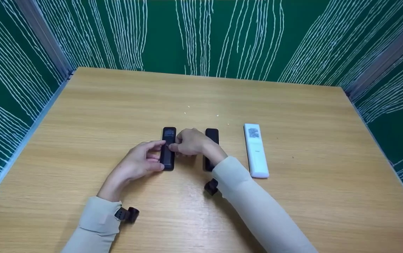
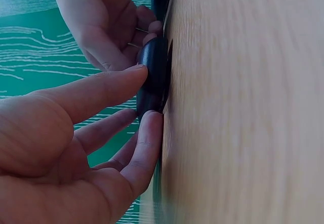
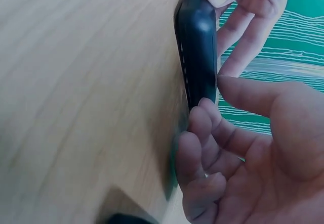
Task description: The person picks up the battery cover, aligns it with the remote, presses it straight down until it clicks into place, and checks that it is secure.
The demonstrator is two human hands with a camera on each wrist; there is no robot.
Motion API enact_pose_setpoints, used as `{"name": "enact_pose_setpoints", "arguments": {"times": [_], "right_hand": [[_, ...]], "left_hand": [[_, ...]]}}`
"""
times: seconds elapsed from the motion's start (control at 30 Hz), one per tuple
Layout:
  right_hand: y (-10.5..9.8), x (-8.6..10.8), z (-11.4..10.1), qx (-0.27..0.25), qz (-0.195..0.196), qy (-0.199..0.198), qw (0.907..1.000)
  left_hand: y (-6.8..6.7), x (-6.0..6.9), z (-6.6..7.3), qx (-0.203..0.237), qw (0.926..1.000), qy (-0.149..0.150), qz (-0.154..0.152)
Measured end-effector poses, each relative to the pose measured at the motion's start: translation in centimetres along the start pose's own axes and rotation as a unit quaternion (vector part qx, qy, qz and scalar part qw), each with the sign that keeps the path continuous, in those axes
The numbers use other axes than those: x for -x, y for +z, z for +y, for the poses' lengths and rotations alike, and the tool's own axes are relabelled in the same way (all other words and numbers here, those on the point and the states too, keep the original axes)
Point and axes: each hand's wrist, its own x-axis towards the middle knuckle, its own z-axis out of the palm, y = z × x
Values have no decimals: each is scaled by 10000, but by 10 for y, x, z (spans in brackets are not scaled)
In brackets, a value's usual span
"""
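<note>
A black remote control (image 1: 168, 154) lies back side up on the table, with a label near its far end. My left hand (image 1: 141, 160) holds it from the left, thumb at the near end and a finger higher up the edge. From the other side my right hand (image 1: 191, 141) grips it, its thumb on the back and its curled fingers by the right edge. In the right wrist view the black remote control (image 3: 198, 47) sits between both hands. A second black remote control (image 1: 212, 134) lies partly hidden under my right wrist.
A white remote control (image 1: 257, 151) with a printed label lies to the right. Several tiny pale specks dot the wooden table (image 1: 201, 95) beyond the hands. Green panels (image 1: 162, 35) with white lines stand around the table's back and sides.
</note>
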Motion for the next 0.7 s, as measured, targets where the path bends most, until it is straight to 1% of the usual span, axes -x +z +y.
{"name": "enact_pose_setpoints", "arguments": {"times": [0.27, 0.37, 0.53, 0.7], "right_hand": [[3, 1, 0, 206, 218, -71, 9995], [4, 1, 1, 190, 253, -83, 9995], [6, 1, 1, 146, 265, -107, 9995], [7, 1, 0, 54, 163, -105, 9998]], "left_hand": [[0, 0, 0, -63, 10000, 15, -4], [0, -1, 0, -53, 10000, 28, -14], [0, -1, 0, -84, 10000, 25, 6], [0, 0, 0, -87, 9999, -25, 44]]}}
